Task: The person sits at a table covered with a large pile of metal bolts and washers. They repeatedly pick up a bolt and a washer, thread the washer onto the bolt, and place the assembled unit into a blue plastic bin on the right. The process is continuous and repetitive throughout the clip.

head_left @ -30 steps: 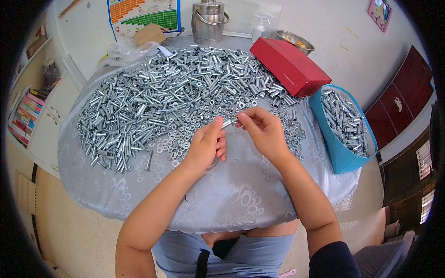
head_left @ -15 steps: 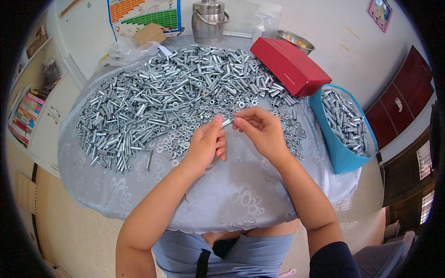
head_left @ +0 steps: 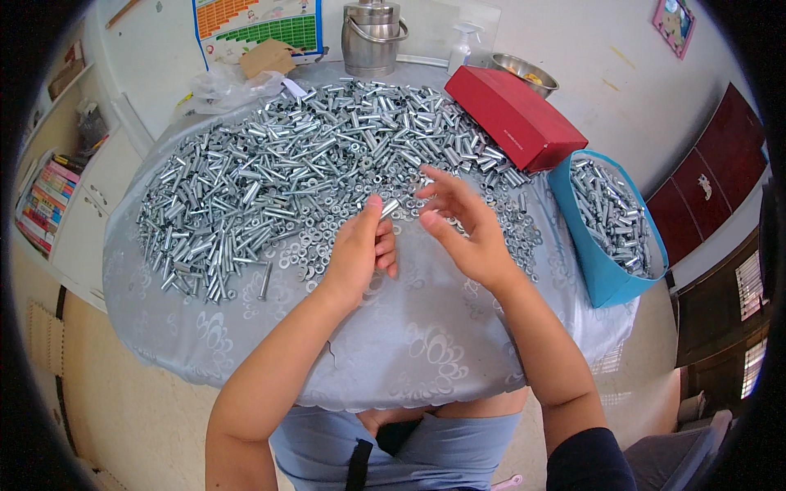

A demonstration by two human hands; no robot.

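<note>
Between thumb and fingers, my left hand grips a short shiny metal sleeve, its end pointing up and to the right. Whether a bolt sits inside the sleeve cannot be made out. Just right of it my right hand is open, thumb and fingers spread, with nothing seen in it. Both hands hover over the near edge of a wide heap of silvery bolts and sleeves. Loose nuts and washers lie beside my left hand, and more washers lie right of my right hand.
A blue fabric bin full of bolts with sleeves stands at the table's right. Behind the heap are a red box, a steel bowl, a spray bottle, a metal canister and a plastic bag. A grey cloth covers the table.
My right hand has let go of the sleeve's end and moved slightly right, its fingers spreading apart. My left hand still holds the sleeve in nearly the same place.
</note>
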